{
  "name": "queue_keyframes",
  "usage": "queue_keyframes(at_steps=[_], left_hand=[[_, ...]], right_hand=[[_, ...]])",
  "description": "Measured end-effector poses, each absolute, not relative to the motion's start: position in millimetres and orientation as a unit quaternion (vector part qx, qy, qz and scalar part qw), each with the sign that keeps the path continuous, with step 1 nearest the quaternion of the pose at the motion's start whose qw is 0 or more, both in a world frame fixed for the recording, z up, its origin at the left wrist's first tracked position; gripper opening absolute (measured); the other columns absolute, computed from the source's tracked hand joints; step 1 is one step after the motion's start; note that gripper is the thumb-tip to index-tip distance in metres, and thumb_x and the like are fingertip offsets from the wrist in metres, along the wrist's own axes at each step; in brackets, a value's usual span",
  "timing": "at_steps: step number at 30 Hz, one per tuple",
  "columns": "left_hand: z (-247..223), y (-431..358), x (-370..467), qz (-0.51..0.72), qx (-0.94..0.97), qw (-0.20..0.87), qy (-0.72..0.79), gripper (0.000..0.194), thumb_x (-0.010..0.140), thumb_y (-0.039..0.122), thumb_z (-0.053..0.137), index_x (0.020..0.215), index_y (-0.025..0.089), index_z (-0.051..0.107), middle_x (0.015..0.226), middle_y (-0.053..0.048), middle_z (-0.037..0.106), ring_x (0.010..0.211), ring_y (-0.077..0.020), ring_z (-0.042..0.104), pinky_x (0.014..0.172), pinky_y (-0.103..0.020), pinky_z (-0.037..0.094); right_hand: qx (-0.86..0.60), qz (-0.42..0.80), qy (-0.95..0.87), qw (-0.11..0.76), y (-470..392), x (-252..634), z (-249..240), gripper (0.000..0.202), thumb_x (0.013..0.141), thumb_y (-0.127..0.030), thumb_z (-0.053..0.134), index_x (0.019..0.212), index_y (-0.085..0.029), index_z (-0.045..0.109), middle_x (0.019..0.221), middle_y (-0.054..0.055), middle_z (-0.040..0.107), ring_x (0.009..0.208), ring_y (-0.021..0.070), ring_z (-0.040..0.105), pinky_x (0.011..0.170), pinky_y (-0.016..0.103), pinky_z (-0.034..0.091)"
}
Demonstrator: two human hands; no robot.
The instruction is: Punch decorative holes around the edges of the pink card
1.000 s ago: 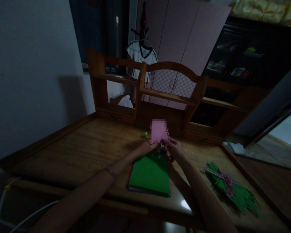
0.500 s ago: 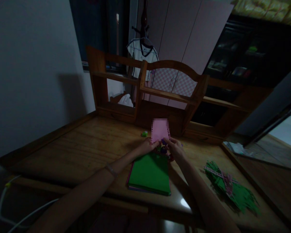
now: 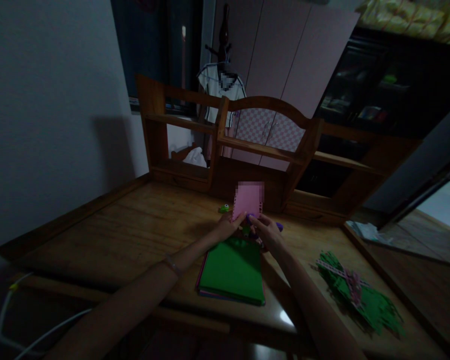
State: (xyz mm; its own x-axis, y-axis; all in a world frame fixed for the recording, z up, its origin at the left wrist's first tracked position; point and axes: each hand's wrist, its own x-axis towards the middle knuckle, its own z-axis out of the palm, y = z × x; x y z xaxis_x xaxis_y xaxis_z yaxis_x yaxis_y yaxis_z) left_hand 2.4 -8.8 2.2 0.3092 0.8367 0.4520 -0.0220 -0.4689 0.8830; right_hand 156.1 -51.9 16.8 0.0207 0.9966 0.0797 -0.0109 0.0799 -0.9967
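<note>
A pink sheet (image 3: 247,201) with small holes along its side edges is held up above the desk. My left hand (image 3: 228,225) grips its lower left corner, fingers closed. At the lower right of the sheet, my right hand (image 3: 265,229) is closed around a small purple item (image 3: 251,217), whose kind I cannot make out. Below my hands lies a stack of coloured sheets with a green one (image 3: 232,270) on top. Several small coloured items, partly hidden by my hands, sit just behind the stack. A small green figure (image 3: 224,208) stands left of the sheet.
Green cut paper strips (image 3: 363,292) with pink pieces on them lie on the desk at the right. A wooden shelf unit (image 3: 262,146) rises along the back edge. A white cable (image 3: 56,327) hangs at the lower left.
The pink sheet and my hands have shifted slightly against each other, and the purple item sits a little further left. A purple object beyond my right hand shows more. The view moved slightly.
</note>
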Motion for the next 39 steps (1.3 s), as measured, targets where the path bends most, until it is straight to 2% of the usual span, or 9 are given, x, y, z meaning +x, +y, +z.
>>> queue_keyframes(at_steps=[3,7,10,14,19,24,28,33,39], left_hand=[[2,-6,3,0.524,0.681,0.412,0.303,0.037,0.087,0.044,0.046,0.097,0.014,0.067,0.094,-0.007,0.071,0.09,-0.0214,0.064,0.083,-0.033,0.051],[2,-5,1,0.53,0.674,0.409,0.313,0.038,0.087,0.044,0.045,0.097,0.015,0.067,0.093,-0.008,0.071,0.09,-0.0219,0.065,0.084,-0.034,0.05],[3,-4,-2,0.526,0.673,0.403,0.329,0.039,0.088,0.046,0.044,0.09,0.015,0.067,0.08,-0.006,0.07,0.08,-0.0205,0.065,0.076,-0.031,0.052],[1,-2,-4,0.518,0.677,0.382,0.359,0.041,0.087,0.049,0.042,0.077,0.016,0.065,0.063,-0.003,0.064,0.064,-0.0166,0.061,0.061,-0.026,0.05],[-2,1,-3,0.544,0.651,0.361,0.386,0.04,0.083,0.051,0.048,0.075,0.015,0.064,0.063,-0.002,0.063,0.06,-0.0145,0.059,0.055,-0.023,0.047],[1,3,0,0.568,0.624,0.392,0.367,0.033,0.078,0.045,0.058,0.083,0.014,0.067,0.083,-0.007,0.071,0.079,-0.0199,0.065,0.072,-0.03,0.053],[5,1,0,0.577,0.611,0.416,0.348,0.03,0.075,0.037,0.063,0.092,0.013,0.067,0.099,-0.01,0.07,0.093,-0.0224,0.065,0.087,-0.034,0.05],[7,-3,-3,0.543,0.61,0.456,0.355,0.03,0.076,0.037,0.061,0.092,0.013,0.068,0.103,-0.011,0.07,0.098,-0.0233,0.064,0.092,-0.035,0.048],[4,-3,-2,0.539,0.607,0.467,0.351,0.031,0.077,0.041,0.06,0.093,0.015,0.068,0.099,-0.008,0.071,0.092,-0.0224,0.066,0.085,-0.034,0.051]], right_hand=[[-0.466,0.482,-0.519,0.531,-55,153,20,0.038,0.067,-0.047,0.073,0.093,-0.021,0.068,0.079,0.002,0.068,0.063,0.0141,0.06,0.054,0.023,0.045],[-0.472,0.478,-0.528,0.52,-59,152,23,0.035,0.07,-0.046,0.071,0.094,-0.02,0.068,0.083,0.003,0.069,0.063,0.0127,0.059,0.055,0.022,0.043],[-0.472,0.48,-0.526,0.52,-59,152,23,0.037,0.069,-0.046,0.072,0.096,-0.021,0.069,0.087,0.003,0.069,0.064,0.0128,0.06,0.056,0.022,0.044],[-0.474,0.492,-0.494,0.538,-53,153,16,0.037,0.066,-0.046,0.073,0.093,-0.021,0.069,0.078,0.002,0.068,0.056,0.0107,0.057,0.05,0.021,0.041],[-0.465,0.527,-0.451,0.55,-46,156,12,0.034,0.065,-0.046,0.074,0.086,-0.02,0.067,0.075,0.001,0.067,0.057,0.0106,0.058,0.051,0.021,0.043],[-0.435,0.548,-0.436,0.565,-47,156,13,0.033,0.065,-0.044,0.076,0.083,-0.018,0.066,0.073,0.002,0.065,0.062,0.0116,0.061,0.059,0.021,0.047],[-0.419,0.568,-0.425,0.567,-47,156,14,0.032,0.065,-0.042,0.077,0.082,-0.017,0.065,0.072,0.002,0.064,0.063,0.011,0.061,0.062,0.021,0.05],[-0.429,0.565,-0.419,0.566,-46,155,16,0.035,0.061,-0.041,0.079,0.082,-0.017,0.065,0.082,0.005,0.067,0.063,0.0123,0.063,0.061,0.022,0.052],[-0.431,0.557,-0.441,0.556,-47,155,16,0.034,0.064,-0.042,0.077,0.085,-0.018,0.066,0.084,0.005,0.068,0.065,0.0128,0.064,0.064,0.023,0.052]])
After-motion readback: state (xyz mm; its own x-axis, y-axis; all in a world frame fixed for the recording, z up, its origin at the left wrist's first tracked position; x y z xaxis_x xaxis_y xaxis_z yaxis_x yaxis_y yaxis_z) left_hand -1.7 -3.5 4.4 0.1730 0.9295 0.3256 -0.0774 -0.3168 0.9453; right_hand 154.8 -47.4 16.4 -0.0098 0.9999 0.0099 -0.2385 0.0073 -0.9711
